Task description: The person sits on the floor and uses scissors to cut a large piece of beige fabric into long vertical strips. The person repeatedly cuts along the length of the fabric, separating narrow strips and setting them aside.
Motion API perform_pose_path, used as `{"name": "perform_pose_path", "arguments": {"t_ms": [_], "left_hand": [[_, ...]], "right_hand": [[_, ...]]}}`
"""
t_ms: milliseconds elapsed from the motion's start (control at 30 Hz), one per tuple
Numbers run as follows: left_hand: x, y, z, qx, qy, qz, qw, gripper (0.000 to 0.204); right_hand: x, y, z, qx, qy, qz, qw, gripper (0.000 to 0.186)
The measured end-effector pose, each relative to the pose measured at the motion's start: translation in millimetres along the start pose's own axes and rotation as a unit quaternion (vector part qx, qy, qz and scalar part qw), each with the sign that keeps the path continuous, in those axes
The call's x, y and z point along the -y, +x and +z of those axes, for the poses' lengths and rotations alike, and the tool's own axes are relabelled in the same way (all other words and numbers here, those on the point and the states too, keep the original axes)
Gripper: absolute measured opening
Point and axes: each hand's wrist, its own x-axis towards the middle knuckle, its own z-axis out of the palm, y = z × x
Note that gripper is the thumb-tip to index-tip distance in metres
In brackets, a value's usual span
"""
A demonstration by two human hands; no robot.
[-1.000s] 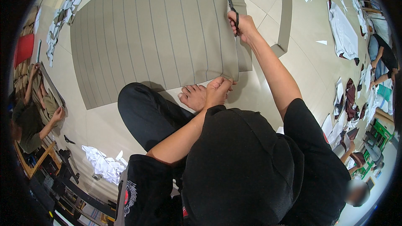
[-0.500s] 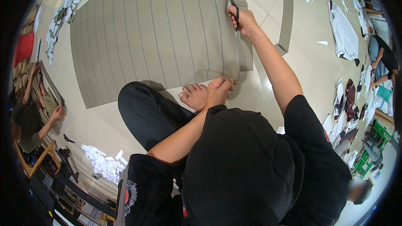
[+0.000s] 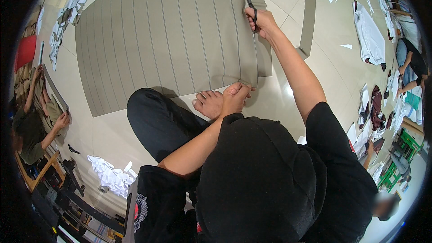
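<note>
A wide sheet of grey-beige fabric [image 3: 157, 40] with dark parallel lines is spread on the floor in front of me. My right hand [image 3: 262, 23] is closed around the handles of black scissors [image 3: 250, 3]. The blades point away from me, along the fabric near its right side. My left hand [image 3: 235, 95] pinches the near edge of the fabric, close to its right corner and beside my bare foot [image 3: 209, 104]. A narrow strip of fabric shows to the right of the scissors.
A bent grey-beige strip [image 3: 308, 18] lies to the right. White scraps [image 3: 108, 177] are heaped at the lower left, and more scraps [image 3: 67, 18] trail at the far left. A folded white cloth [image 3: 369, 33] rests at right. Another person [image 3: 33, 126] sits at far left holding a strip.
My hands, the scissors and the fabric look nearly unmoved. At the right side, another person's arm has come into view near the cloth scraps.
</note>
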Motion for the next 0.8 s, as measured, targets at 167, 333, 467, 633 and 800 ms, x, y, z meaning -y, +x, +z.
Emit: {"name": "perform_pose_path", "arguments": {"t_ms": [167, 333, 467, 633, 800], "left_hand": [[1.4, 1.7, -0.2, 0.004, -0.016, -0.012, 1.0, 0.018], [12.3, 8.7, -5.5, 0.014, -0.016, -0.001, 1.0, 0.017], [2.3, 2.6, -2.2, 0.007, -0.012, -0.022, 1.0, 0.015], [-3.0, -1.6, -0.5, -0.004, -0.005, -0.028, 1.0, 0.014], [-6.5, -2.9, -2.0, 0.006, 0.002, -0.031, 0.999, 0.015]], "right_hand": [[-0.4, 1.8, -1.0, 0.007, 0.015, 0.001, 1.0, 0.024], [11.1, -1.2, 6.0, -0.002, 0.004, 0.002, 1.0, 0.025], [15.8, 5.9, 5.1, -0.006, 0.004, 0.006, 1.0, 0.026], [21.4, 12.1, 7.2, -0.004, 0.0, 0.021, 1.0, 0.025], [21.7, 17.1, 8.9, 0.0, -0.002, 0.007, 1.0, 0.024]]}}
